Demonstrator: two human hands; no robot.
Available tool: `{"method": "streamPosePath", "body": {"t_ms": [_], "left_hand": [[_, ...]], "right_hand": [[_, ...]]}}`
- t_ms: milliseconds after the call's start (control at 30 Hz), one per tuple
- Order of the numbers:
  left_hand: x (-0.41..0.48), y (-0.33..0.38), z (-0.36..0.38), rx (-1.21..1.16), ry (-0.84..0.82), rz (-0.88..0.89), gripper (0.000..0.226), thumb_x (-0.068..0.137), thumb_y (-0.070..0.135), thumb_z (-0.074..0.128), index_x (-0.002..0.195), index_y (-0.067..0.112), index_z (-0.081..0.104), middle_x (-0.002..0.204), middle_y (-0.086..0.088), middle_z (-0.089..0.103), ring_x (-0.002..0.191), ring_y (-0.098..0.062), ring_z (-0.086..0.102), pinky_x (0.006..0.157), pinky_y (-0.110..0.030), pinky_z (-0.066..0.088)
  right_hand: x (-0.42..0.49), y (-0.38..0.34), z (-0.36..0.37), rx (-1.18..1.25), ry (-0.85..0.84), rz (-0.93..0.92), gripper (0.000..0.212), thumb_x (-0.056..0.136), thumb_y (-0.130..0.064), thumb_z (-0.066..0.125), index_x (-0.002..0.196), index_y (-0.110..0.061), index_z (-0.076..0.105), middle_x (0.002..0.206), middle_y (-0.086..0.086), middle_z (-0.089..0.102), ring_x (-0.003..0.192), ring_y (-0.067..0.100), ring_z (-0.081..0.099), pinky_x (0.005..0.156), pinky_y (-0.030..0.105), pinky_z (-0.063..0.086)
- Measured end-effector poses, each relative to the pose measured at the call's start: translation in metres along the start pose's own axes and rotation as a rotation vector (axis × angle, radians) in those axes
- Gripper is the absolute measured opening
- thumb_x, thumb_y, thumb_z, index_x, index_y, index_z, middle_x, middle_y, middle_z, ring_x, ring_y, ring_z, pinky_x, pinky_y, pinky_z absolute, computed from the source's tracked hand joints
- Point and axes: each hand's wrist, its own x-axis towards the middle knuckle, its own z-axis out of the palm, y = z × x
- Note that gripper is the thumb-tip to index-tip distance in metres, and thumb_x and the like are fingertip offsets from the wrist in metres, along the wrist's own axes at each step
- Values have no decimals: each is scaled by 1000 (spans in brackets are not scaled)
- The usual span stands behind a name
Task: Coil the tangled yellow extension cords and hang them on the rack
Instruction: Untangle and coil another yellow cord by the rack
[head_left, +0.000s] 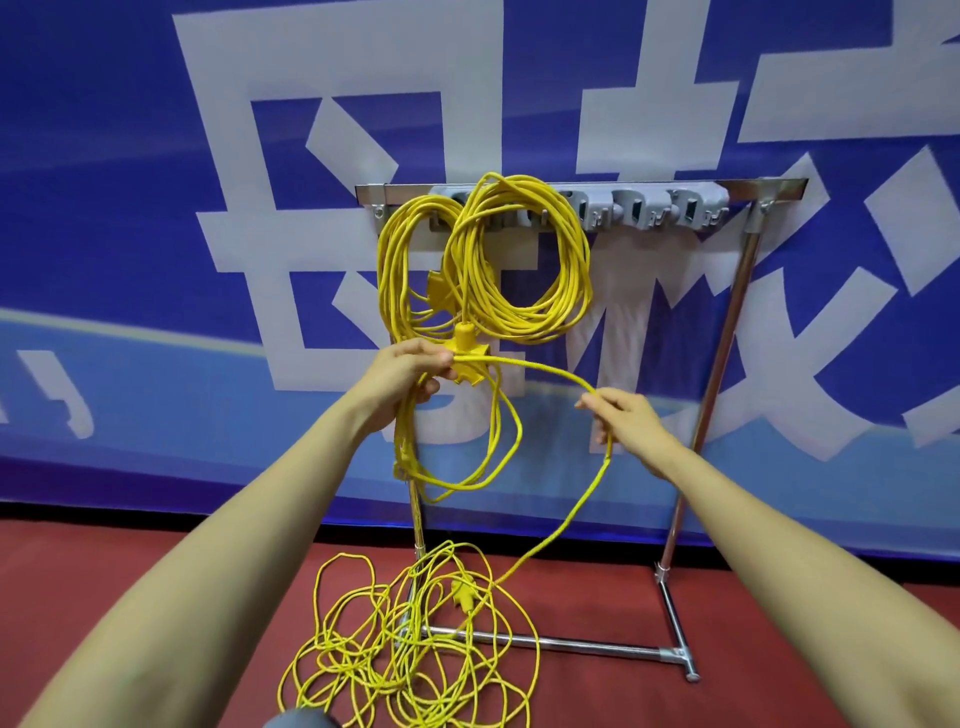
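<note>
Yellow extension cord (404, 442) loops sit in the left hand (402, 379), fingers curled round them. Right hand (631, 421) fingers pinch one strand, before the chrome rack (758, 187).

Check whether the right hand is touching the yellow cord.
Touching. Head view shows the right hand pinching the yellow cord, which runs down through its fingers.

Floor tangle (405, 649) cut off at btm edge; rack's (769, 187) L hooks hidden behind hung coils (574, 249); grey obj (298, 719) at btm unclear.

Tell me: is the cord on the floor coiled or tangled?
Tangled: the floor cord lies in loose, crossing loops, unlike the neat coils hung on the rack.
</note>
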Motion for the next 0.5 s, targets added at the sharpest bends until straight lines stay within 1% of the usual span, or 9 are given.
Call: {"method": "streamPosePath", "body": {"t_ms": [67, 133, 200, 267, 367, 433, 500], "left_hand": [[-2, -1, 2, 66, -88, -88, 9, 93, 7, 60, 84, 10, 61, 79, -11, 69, 57, -14, 53, 51, -20, 45], [-5, -3, 4, 107, -158, -153, 10, 93, 3, 59, 85, 9, 59, 79, -14, 68, 55, -14, 55, 50, -21, 47], [-6, -9, 7, 113, -203, -194, 9, 93, 1, 58, 87, 9, 58, 80, -15, 68, 56, -14, 56, 50, -22, 48], [-7, -13, 7, 102, -231, -226, 10, 93, -1, 58, 91, 9, 58, 81, -15, 68, 59, -16, 58, 54, -24, 51], [-7, -17, 7, 64, -230, -228, 15, 91, -5, 59, 94, 10, 59, 82, -13, 68, 58, -14, 59, 56, -24, 54], [-8, -18, 9, 47, -229, -199, 14, 91, -4, 59, 95, 9, 59, 83, -12, 67, 57, -12, 58, 54, -22, 53], [-8, -20, 12, 94, -186, -164, 12, 94, -1, 56, 95, 11, 59, 86, -11, 66, 56, -10, 53, 53, -21, 48]], "right_hand": [[11, -5, -3, -41, 130, -22, 17, 96, -22, 53, 89, -15, 67, 62, 3, 39, 55, 14, 39, 46, 23, 43], [19, -10, -5, -70, 217, -48, 16, 94, -25, 56, 88, -18, 69, 60, 1, 39, 56, 15, 38, 51, 27, 39], [23, -16, -6, -78, 261, -70, 17, 93, -26, 57, 88, -16, 70, 58, -3, 44, 56, 13, 40, 56, 30, 37], [23, -20, -5, -46, 245, -72, 16, 93, -25, 57, 88, -15, 69, 60, -2, 48, 56, 11, 42, 55, 29, 36], [20, -19, -4, -36, 204, -65, 16, 94, -26, 56, 87, -17, 68, 60, 2, 46, 54, 14, 38, 53, 29, 34], [18, -20, -3, -64, 204, -76, 17, 95, -27, 54, 89, -17, 68, 58, 2, 43, 54, 15, 37, 54, 31, 33], [17, -23, -3, -77, 201, -92, 18, 95, -27, 53, 89, -18, 67, 57, 1, 43, 54, 14, 38, 55, 31, 33]]}}
